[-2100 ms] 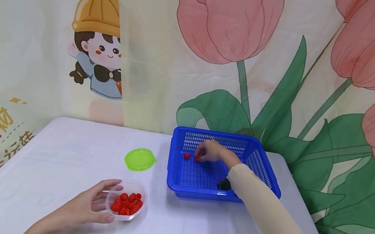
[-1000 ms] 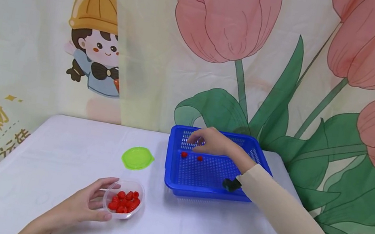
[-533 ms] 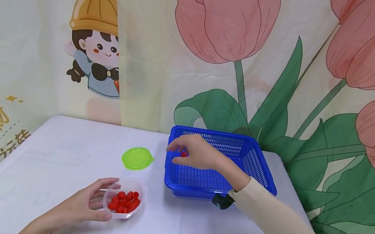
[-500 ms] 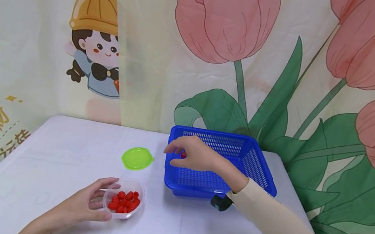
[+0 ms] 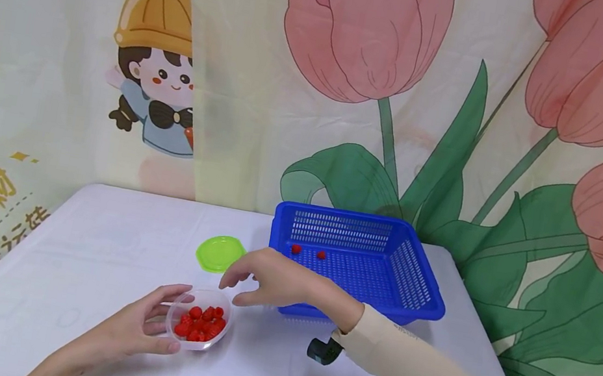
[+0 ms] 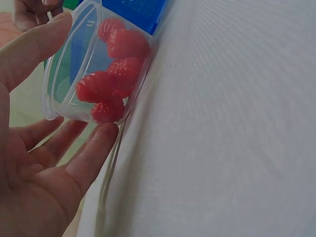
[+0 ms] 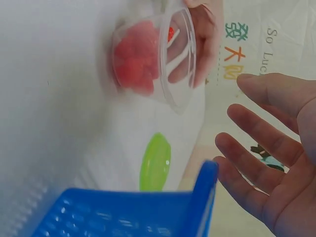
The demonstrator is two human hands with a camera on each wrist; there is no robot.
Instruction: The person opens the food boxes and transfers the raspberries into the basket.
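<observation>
A clear plastic tub point(image 5: 200, 346) holding several red raspberries point(image 5: 199, 324) stands on the table in the head view. My left hand point(image 5: 128, 325) holds it from the left, thumb and fingers round its side; the left wrist view shows fingertips against its wall. My right hand point(image 5: 275, 279) hovers just right of the tub, between it and the blue basket. In the right wrist view its fingers are loosely bent and hold nothing. Two more raspberries, one on the left point(image 5: 296, 249) and one beside it point(image 5: 322, 255), lie on the basket floor.
The blue basket point(image 5: 428, 287) stands at the back right of the white-clothed table point(image 5: 133, 240). A green lid point(image 5: 218, 254) lies flat to its left, partly behind the right hand. A printed curtain hangs behind the table.
My right hand let go of a raspberry in the basket, then came left and nearer, out over the basket's front edge towards the tub. The left hand stayed at the tub.
</observation>
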